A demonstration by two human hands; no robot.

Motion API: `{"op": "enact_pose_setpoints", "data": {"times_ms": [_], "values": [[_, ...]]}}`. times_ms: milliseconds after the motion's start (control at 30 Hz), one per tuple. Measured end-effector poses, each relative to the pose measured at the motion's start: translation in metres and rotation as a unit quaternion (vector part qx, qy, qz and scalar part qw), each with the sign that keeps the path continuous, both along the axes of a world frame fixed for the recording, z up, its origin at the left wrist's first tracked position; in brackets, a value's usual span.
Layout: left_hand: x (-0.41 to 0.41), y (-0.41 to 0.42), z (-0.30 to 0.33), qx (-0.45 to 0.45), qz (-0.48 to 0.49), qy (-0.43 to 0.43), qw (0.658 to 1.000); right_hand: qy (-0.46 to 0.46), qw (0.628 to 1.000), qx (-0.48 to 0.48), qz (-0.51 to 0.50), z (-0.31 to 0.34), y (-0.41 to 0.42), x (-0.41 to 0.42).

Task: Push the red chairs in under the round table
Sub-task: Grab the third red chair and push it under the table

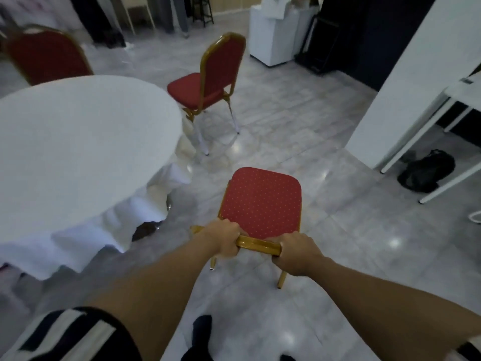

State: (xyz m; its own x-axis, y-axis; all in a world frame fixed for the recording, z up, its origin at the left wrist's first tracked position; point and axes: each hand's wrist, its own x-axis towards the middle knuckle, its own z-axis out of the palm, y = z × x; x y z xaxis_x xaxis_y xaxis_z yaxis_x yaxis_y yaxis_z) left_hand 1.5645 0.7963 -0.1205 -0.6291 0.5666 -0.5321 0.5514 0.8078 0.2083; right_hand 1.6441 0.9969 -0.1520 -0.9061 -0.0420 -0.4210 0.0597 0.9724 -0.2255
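Note:
A red chair (261,201) with a gold frame stands on the floor just in front of me, apart from the table and to its right. My left hand (223,240) and my right hand (295,252) both grip the top rail of its backrest. The round table (78,142), under a white cloth, fills the left. A second red chair (208,79) stands at the table's far right edge, its seat turned toward the table. A third red chair (46,57) shows its backrest behind the table at far left.
A white wall corner (406,82) juts in at right, with a white table's legs (416,134) and a black bag (426,174) on the floor beside it. A white cabinet (273,35) stands at the back. Grey tiled floor lies between the chairs.

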Motion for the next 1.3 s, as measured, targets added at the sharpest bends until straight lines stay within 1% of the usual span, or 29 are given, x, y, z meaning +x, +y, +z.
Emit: {"op": "enact_pose_setpoints", "data": {"times_ms": [133, 267, 333, 500, 700, 767, 867, 967, 1133, 1233, 1300], "values": [[0.055, 0.009, -0.002, 0.013, 0.092, -0.006, 0.996, 0.003, 0.995, 0.004, 0.105, 0.004, 0.024, 0.014], [0.106, 0.022, -0.001, 0.015, 0.170, -0.001, 0.985, -0.007, 0.987, -0.008, 0.160, 0.007, 0.039, 0.024], [0.131, 0.027, -0.001, 0.015, 0.207, -0.003, 0.978, -0.018, 0.980, 0.005, 0.200, 0.009, 0.044, 0.029], [0.182, 0.035, -0.006, 0.030, 0.280, -0.018, 0.959, -0.033, 0.960, 0.018, 0.277, 0.017, 0.046, 0.034], [0.220, 0.031, -0.011, 0.043, 0.331, -0.035, 0.942, -0.036, 0.936, 0.028, 0.350, 0.025, 0.031, 0.040], [0.231, 0.031, -0.011, 0.054, 0.345, -0.025, 0.937, -0.037, 0.929, 0.034, 0.368, 0.028, 0.027, 0.042], [0.242, 0.026, -0.013, 0.046, 0.352, -0.008, 0.935, -0.021, 0.920, 0.040, 0.389, 0.031, 0.021, 0.044], [0.244, 0.022, -0.017, 0.053, 0.371, -0.008, 0.927, -0.012, 0.918, 0.033, 0.394, 0.032, 0.017, 0.044], [0.227, 0.012, -0.013, 0.059, 0.388, -0.018, 0.920, -0.014, 0.924, 0.019, 0.383, 0.033, 0.006, 0.031], [0.210, -0.007, -0.015, 0.055, 0.417, -0.018, 0.907, -0.010, 0.926, 0.008, 0.376, 0.032, -0.013, 0.016], [0.196, -0.023, -0.019, 0.068, 0.435, -0.018, 0.898, -0.014, 0.928, 0.004, 0.372, 0.029, -0.029, 0.003]]}}
